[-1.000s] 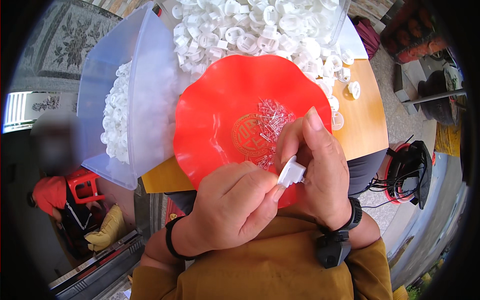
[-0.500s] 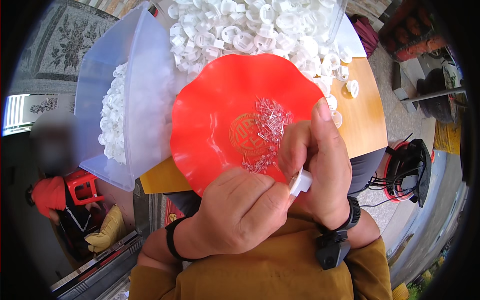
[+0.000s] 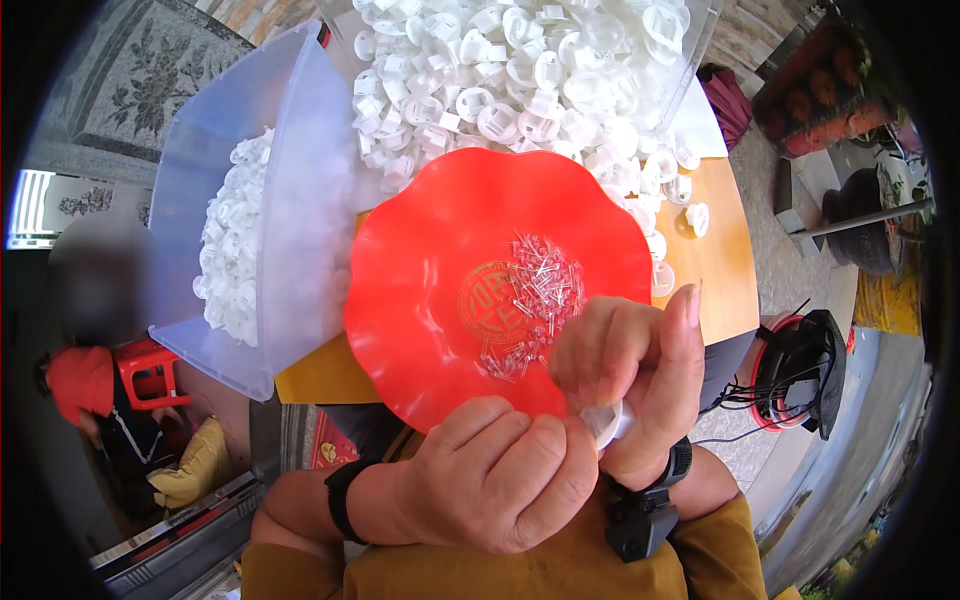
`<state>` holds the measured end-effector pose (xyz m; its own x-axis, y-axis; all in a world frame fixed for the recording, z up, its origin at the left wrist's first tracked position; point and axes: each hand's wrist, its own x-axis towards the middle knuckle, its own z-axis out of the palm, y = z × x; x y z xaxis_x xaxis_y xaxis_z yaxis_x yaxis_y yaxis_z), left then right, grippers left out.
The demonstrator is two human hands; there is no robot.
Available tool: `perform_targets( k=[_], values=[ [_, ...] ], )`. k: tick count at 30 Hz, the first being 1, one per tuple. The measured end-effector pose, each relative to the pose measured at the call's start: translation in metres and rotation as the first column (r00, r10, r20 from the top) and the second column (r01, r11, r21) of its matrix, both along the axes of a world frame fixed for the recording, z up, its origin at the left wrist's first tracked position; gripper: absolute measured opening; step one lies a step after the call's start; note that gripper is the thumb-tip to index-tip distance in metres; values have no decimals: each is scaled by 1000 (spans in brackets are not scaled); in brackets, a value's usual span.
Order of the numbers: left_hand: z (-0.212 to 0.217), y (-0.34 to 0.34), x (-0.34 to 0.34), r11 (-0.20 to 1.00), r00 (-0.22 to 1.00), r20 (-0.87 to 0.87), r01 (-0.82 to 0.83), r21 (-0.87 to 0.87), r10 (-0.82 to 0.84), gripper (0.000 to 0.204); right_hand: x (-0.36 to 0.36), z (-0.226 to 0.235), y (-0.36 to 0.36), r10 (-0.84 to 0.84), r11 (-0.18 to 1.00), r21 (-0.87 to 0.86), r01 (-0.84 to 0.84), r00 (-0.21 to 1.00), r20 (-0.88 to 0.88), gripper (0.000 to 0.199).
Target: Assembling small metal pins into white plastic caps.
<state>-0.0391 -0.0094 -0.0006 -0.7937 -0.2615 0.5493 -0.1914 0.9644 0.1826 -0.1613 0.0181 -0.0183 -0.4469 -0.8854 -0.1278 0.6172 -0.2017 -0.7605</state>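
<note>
Left hand (image 3: 510, 475), back uppermost, fingers curled into a pinch, just beside the right hand (image 3: 640, 385), its fingers bent, thumb (image 3: 685, 330) extended far; forearms (image 3: 300, 497) angled inward.

Looks bright around the left grip (image 3: 500, 475) and right grip (image 3: 640, 385), under soft daylight with faint shadows. Glints off the red plate (image 3: 420, 250) ahead of the left grip. Washes toward white on the plastic parts (image 3: 520, 90) farther ahead. Dims far left of the grips, smearing into 1 grey patch (image 3: 100, 275). Curves toward the rim, ending in black.
</note>
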Motion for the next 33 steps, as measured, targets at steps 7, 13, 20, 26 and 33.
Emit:
perform_targets(
  k=[7, 13, 20, 26, 33],
  values=[
    [4, -9, 13, 994, 999, -32, 29, 108, -25, 20, -2, 2, -3, 149, 989, -8, -150, 988, -47, 67],
    [21, -13, 36, 915, 987, -141, -13, 403, 76, 17, -11, -2, 4, 244, 968, -50, -247, 967, -73, 53],
    [39, -39, 95, 406, 568, -555, 379, 832, 608, 28, -29, -17, 21, 119, 993, 19, -118, 987, -104, 37],
    [40, -20, 84, 89, 737, -403, 427, 900, 542, 39, -20, -12, 22, 194, 980, 70, -188, 977, -84, 40],
    [36, 0, 21, 993, 974, -201, 112, 43, -101, 17, 7, 19, 2, 548, 778, 142, -612, 771, 325, 42]
  ],
)
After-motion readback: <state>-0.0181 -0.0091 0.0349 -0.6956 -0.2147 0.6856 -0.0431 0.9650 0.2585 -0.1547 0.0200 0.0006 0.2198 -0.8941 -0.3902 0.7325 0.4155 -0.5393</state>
